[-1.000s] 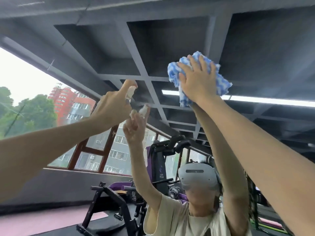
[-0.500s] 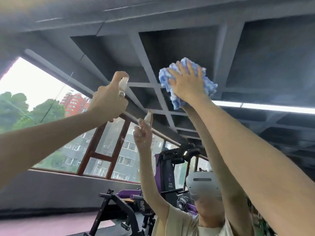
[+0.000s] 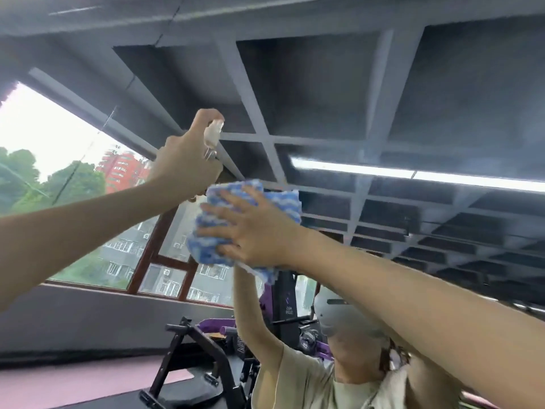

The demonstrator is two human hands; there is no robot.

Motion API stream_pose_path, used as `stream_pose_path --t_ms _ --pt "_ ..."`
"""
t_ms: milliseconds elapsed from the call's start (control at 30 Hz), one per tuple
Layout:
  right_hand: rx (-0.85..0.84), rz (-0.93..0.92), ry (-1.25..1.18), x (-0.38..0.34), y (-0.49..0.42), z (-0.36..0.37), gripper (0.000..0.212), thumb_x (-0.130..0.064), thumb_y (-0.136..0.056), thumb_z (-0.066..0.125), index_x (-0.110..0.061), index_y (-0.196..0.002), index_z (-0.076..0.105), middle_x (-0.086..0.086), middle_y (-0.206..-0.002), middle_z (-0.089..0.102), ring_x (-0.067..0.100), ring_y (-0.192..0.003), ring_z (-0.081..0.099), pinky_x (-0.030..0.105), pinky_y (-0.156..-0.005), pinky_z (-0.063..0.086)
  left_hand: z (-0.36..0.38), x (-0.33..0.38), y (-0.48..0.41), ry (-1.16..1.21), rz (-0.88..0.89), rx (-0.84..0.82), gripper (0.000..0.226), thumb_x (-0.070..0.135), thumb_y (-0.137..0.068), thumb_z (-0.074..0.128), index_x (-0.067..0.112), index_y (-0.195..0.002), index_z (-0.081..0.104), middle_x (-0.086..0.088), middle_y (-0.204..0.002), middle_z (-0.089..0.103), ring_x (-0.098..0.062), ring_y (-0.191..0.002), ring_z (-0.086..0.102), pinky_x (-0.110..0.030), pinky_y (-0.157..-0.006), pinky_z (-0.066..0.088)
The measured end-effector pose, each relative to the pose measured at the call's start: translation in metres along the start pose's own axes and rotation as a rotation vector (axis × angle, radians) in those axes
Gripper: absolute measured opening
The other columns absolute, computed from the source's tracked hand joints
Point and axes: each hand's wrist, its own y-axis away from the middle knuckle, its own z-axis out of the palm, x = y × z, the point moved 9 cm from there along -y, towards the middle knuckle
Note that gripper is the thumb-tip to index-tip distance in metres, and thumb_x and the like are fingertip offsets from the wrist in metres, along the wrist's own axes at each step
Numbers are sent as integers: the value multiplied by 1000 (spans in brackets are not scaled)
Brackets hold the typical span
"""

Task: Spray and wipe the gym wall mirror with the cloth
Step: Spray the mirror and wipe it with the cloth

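The gym wall mirror fills the view and reflects the dark coffered ceiling, windows and a person in a headset. My right hand presses a blue-and-white fluffy cloth flat against the glass with straight, spread fingers. My left hand is raised up and to the left of the cloth. It grips a small spray bottle, a finger resting on its white nozzle top; most of the bottle is hidden in the fist.
In the reflection are a long ceiling light, brown-framed windows with buildings outside, black and purple gym machines and a pink floor.
My right hand has slid the cloth down and slightly right on the mirror, to below the level of the spray bottle. The left hand keeps gripping the bottle, staying high.
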Motion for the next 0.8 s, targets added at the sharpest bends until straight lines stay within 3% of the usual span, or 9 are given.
stream_pose_path --t_ms 67,133,200,267,433,500,633,700,800 --pt "-31 -62 79 13 6 -9 44 -42 -101 31 -41 -145 34 0 -157 29 30 -144 25 58 -110 20 4 -1 0 15 12 -4 55 3 -88 51 34 -130 34 -12 -91 57 -29 -53 58 -30 -38 47" --pt "113 353 181 107 14 -38 44 -37 -96 32 -37 -138 43 3 -147 41 31 -133 38 58 -98 34 10 -7 0 74 -8 -16 57 2 -88 52 33 -132 34 -12 -94 56 -27 -54 58 -27 -37 45" --pt "172 802 48 194 50 -53 47 -41 -101 28 -36 -147 35 1 -158 28 29 -146 18 57 -112 17 19 -13 3 68 -9 -25 59 0 -88 51 30 -135 34 -8 -90 55 -21 -55 55 -24 -39 41" --pt "183 939 -22 208 61 -51 48 -42 -105 24 -36 -153 23 -2 -163 10 27 -150 0 55 -118 -1 27 -14 7 43 -2 -32 62 -1 -86 50 28 -138 34 -4 -84 53 -16 -57 52 -21 -44 38" --pt "-76 262 -30 65 -4 -16 49 -47 -103 25 -41 -152 19 -9 -163 4 22 -150 -7 55 -118 -4 36 -8 5 33 -11 -74 58 7 -83 51 35 -131 35 -12 -83 62 -30 -63 57 -37 -60 52" --pt "-128 180 25 64 7 -15 49 -47 -104 25 -42 -152 18 -10 -163 3 20 -150 -6 52 -119 -4 35 0 1 32 9 -82 56 8 -82 48 38 -126 33 -17 -83 62 -38 -63 59 -49 -66 56" --pt "152 1046 -15 196 116 -55 49 -44 -105 21 -38 -154 17 -3 -164 3 25 -150 -6 51 -119 -5 41 13 4 158 2 -105 67 -2 -85 49 37 -135 32 -4 -82 57 -30 -56 61 -43 -49 57" --pt "209 1265 -8 192 141 -58 50 -43 -105 22 -35 -154 18 1 -164 1 31 -150 -7 56 -118 -5 45 20 11 169 14 -105 67 -3 -86 50 37 -137 31 -5 -85 57 -27 -57 60 -41 -49 56" --pt "60 598 5 75 57 -28 49 -44 -103 28 -40 -151 24 -2 -163 11 30 -150 -1 58 -117 3 35 25 17 180 23 -66 62 3 -83 49 40 -130 33 -12 -89 60 -33 -64 60 -46 -61 57"
